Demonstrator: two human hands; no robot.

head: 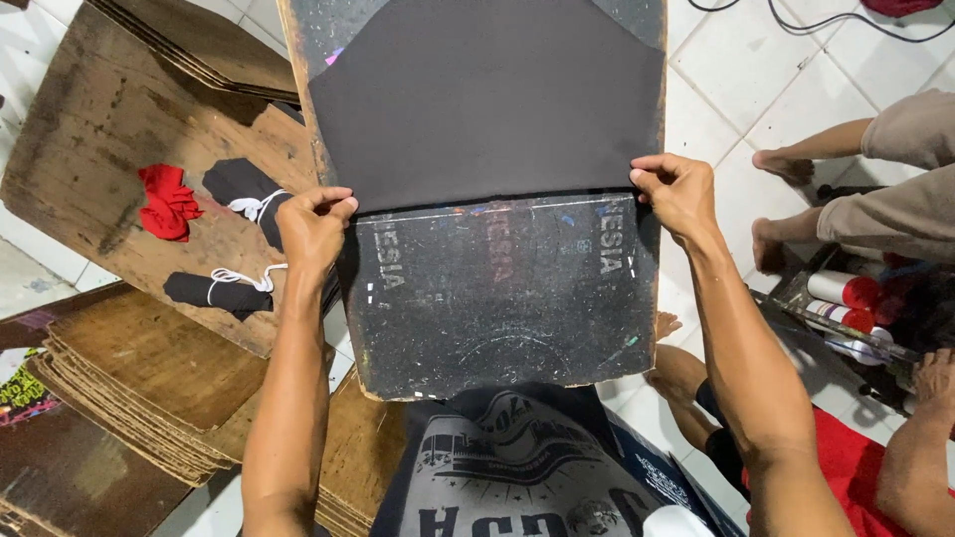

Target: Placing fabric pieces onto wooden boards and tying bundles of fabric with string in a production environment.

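Pinching the lower corners of the dark cloth (485,99), the left hand (313,224) and right hand (676,189) held it flat on the board (507,298) — step judged as laying and squaring; next calls for even smoothing.

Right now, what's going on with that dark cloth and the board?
A person pinches the near edge of a dark fabric piece with both hands, the left hand at one corner and the right hand at the other. The fabric lies on a black, paint-speckled board. To the left, a red cloth and dark bundles with white cord lie on a wooden board. Another person's legs show at right.
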